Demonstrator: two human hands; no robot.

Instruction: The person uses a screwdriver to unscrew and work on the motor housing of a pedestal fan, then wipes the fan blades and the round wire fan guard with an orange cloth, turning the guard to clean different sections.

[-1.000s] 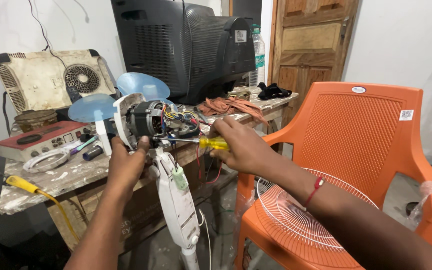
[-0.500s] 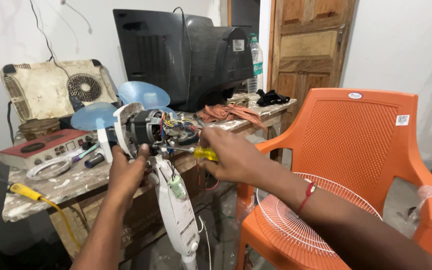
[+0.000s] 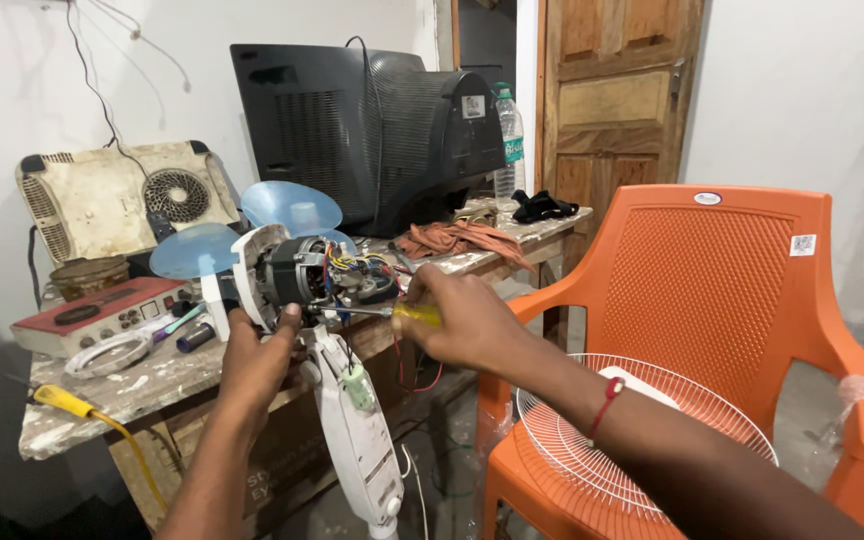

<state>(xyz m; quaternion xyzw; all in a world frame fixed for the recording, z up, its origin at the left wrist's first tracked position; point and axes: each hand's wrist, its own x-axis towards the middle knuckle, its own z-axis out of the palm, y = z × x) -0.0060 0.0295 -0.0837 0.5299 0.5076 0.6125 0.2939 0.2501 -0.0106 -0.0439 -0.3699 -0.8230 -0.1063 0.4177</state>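
- The fan motor [image 3: 297, 272], at centre left of the frame above the desk [image 3: 152, 385], is gripped firmly by the left hand [image 3: 257, 365].
- The yellow-handled screwdriver [image 3: 392, 313], clasped in the right hand [image 3: 462, 322], is best kept square to the screw.

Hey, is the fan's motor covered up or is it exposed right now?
Exposed. The fan motor shows bare metal and coloured wires, with no housing over it; the white wire grille lies off on the orange chair.

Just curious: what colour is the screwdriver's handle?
Yellow; the screwdriver handle shows in the right hand, head view.
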